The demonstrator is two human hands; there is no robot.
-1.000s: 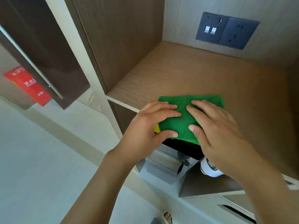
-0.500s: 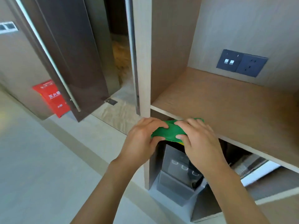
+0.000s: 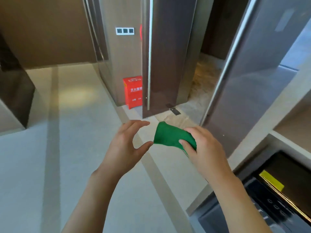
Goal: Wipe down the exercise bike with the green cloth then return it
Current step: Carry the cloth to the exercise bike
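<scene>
The green cloth (image 3: 170,136) hangs in the air in front of me, above the floor. My right hand (image 3: 200,145) grips its right side, fingers over the top and thumb pressed on its face. My left hand (image 3: 129,143) is just left of the cloth with fingers spread and curved. Its thumb tip touches the cloth's lower left corner, but it holds nothing. No exercise bike is in view.
A wooden shelf unit (image 3: 286,128) stands at the right, with a dark appliance (image 3: 276,195) in its lower bay. Ahead is an open dark door (image 3: 165,61) and a red fire-equipment box (image 3: 133,91) on the pale floor (image 3: 67,148).
Both hands lifted the cloth off the wooden shelf and carried it left. My view swung from the shelf toward the door and floor. My left hand let go; the right alone holds it.
</scene>
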